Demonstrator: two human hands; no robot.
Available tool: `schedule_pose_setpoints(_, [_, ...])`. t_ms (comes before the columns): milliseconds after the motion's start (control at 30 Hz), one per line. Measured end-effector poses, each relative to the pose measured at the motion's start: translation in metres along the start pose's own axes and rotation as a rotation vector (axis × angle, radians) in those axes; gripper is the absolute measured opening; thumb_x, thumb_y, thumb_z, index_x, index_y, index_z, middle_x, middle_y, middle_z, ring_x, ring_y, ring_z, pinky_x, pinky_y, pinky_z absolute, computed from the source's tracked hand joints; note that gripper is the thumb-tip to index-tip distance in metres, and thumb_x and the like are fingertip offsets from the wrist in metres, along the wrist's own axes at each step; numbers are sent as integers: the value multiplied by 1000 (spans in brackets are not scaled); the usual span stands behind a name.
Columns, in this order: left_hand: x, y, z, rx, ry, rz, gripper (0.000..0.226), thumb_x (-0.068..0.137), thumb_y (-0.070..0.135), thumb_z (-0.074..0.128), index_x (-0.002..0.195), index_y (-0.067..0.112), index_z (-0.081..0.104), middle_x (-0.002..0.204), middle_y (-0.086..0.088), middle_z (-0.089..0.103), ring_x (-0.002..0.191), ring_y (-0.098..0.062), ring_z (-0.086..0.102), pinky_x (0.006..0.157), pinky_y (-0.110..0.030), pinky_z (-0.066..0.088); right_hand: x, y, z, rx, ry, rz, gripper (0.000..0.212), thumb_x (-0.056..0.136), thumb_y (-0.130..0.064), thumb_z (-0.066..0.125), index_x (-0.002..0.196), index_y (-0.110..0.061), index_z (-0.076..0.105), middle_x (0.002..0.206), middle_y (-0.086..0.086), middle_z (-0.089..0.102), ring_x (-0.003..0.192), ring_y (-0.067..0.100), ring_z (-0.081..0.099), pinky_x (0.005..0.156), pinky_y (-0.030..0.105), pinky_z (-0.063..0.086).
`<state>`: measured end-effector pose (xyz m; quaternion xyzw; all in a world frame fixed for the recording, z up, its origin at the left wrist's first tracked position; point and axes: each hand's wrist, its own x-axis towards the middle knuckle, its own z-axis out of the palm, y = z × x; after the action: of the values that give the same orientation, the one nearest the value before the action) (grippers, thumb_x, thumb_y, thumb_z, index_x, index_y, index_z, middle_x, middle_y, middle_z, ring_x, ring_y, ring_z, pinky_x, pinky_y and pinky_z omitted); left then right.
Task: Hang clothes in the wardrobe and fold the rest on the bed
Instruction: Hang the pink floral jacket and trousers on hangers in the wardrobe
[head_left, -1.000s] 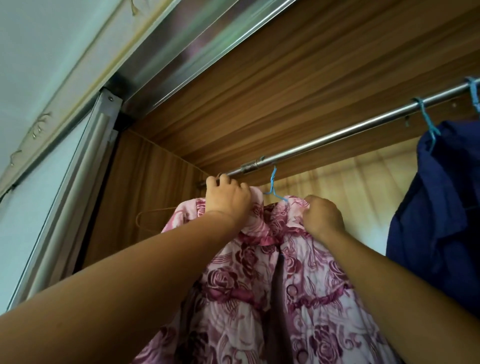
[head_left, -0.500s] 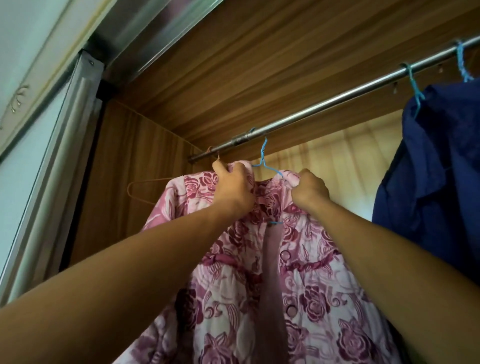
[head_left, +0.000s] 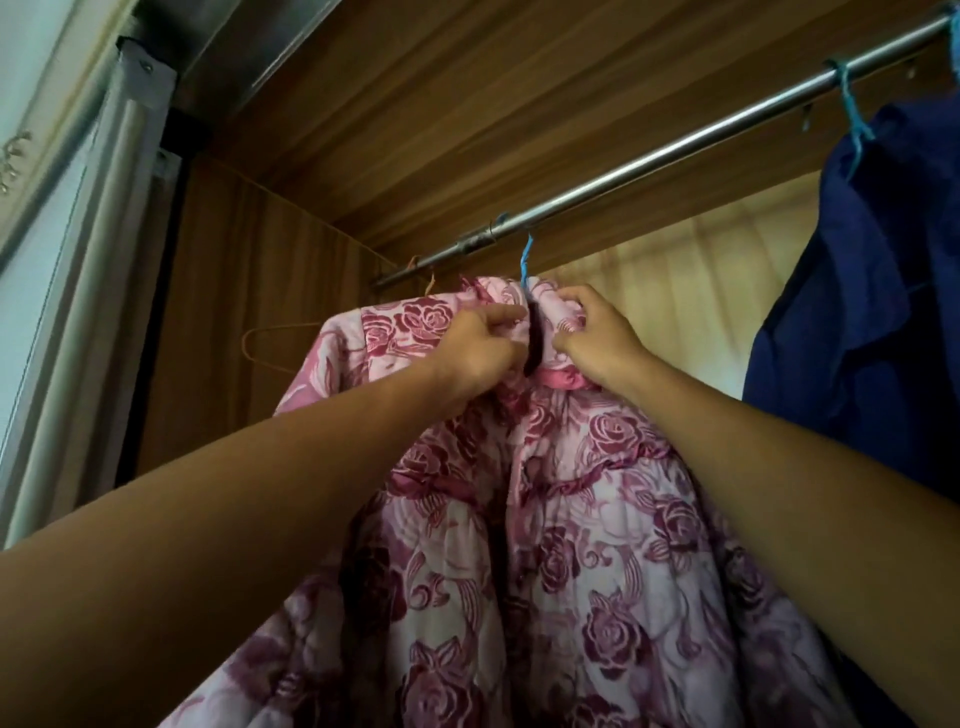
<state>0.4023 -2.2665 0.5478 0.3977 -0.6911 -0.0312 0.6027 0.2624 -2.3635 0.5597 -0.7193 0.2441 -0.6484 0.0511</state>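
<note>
A pink quilted jacket with a rose print (head_left: 582, 545) hangs in front of me on a blue hanger (head_left: 527, 257), whose hook reaches up to the metal wardrobe rail (head_left: 649, 161). My left hand (head_left: 480, 345) pinches the left side of the collar. My right hand (head_left: 597, 338) grips the right side of the collar. A narrow dark gap shows between the two collar edges. The hanger's body is hidden inside the jacket.
A dark blue garment (head_left: 872, 291) hangs on another blue hanger (head_left: 852, 117) at the right of the rail. An empty orange wire hanger (head_left: 270, 343) hangs behind the jacket at the left. The wardrobe's wooden top and sliding door frame (head_left: 104, 270) close in the left.
Both hands have shifted inward on the collar and drawn its two sides closer together. The view has tilted a little, so the rail sits higher in the frame.
</note>
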Motion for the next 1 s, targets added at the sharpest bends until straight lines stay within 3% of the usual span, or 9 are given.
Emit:
schedule_pose_setpoints(200, [-38, -50, -9, 261, -12, 117, 65, 89, 6, 68, 147, 27, 45, 132, -1, 60, 112, -15, 63, 100, -31, 52, -34, 21, 2, -298, -55, -62, 76, 89, -32, 69, 154, -36, 29, 143, 12, 37, 124, 39, 52, 105, 48, 45])
schedule_pose_setpoints(333, [-74, -51, -5, 159, -140, 49, 65, 93, 2, 60, 143, 36, 37, 83, -6, 65, 64, -14, 61, 57, -29, 51, -69, 27, -8, -189, -39, -108, 78, 89, -29, 72, 151, -48, 30, 134, 8, 35, 108, 34, 60, 104, 45, 47])
schedule_pose_setpoints(467, [-99, -45, 9, 312, -150, 106, 46, 91, 6, 60, 128, 27, 45, 66, -2, 58, 57, -18, 53, 57, -32, 46, -111, 29, -25, -205, -15, -149, 73, 92, -27, 69, 147, -49, 27, 144, 7, 46, 111, 29, 62, 92, 48, 54])
schedule_pose_setpoints(533, [-112, -39, 18, 439, -176, 79, 28, 91, 10, 62, 116, 19, 55, 70, 3, 58, 62, -14, 55, 58, -26, 46, -128, 29, -41, -340, -20, -134, 52, 93, -30, 63, 138, -37, 38, 121, 3, 60, 93, 26, 63, 79, 45, 56])
schedule_pose_setpoints(633, [-129, -37, 32, 576, -242, 33, 18, 91, 19, 65, 108, 14, 64, 82, 2, 62, 74, -17, 59, 62, -23, 42, -150, 25, -70, -564, -168, 41, 12, 92, -31, 57, 101, -23, 57, 81, -2, 62, 77, 25, 61, 69, 37, 53])
schedule_pose_setpoints(700, [-139, -36, 45, 596, -285, -13, 18, 91, 21, 65, 106, 11, 67, 89, -3, 66, 77, -21, 61, 65, -25, 46, -165, 22, -91, -616, -265, 178, 15, 91, -30, 57, 87, -16, 62, 82, 3, 65, 80, 26, 64, 72, 37, 55])
schedule_pose_setpoints(800, [-153, -39, 63, 639, -379, -100, 18, 93, 25, 63, 103, 12, 71, 97, -8, 72, 84, -25, 68, 74, -30, 55, -190, 13, -114, -694, -400, 296, 23, 90, -24, 56, 89, -3, 65, 92, 14, 68, 87, 31, 65, 74, 40, 54])
schedule_pose_setpoints(900, [-170, -45, 75, 670, -427, -102, 27, 94, 33, 60, 102, 11, 72, 99, -10, 73, 95, -28, 69, 82, -33, 55, -217, -4, -132, -790, -586, 449, 26, 93, -25, 54, 95, 0, 65, 97, 16, 64, 92, 36, 66, 55, 30, 56])
schedule_pose_setpoints(1000, [-189, -51, 86, 669, -520, -119, 30, 97, 31, 57, 105, 7, 71, 106, -12, 71, 103, -30, 67, 94, -41, 51, -247, -21, -144, -825, -652, 642, 29, 93, -27, 56, 111, -4, 63, 101, 16, 59, 89, 38, 69, 68, 49, 63])
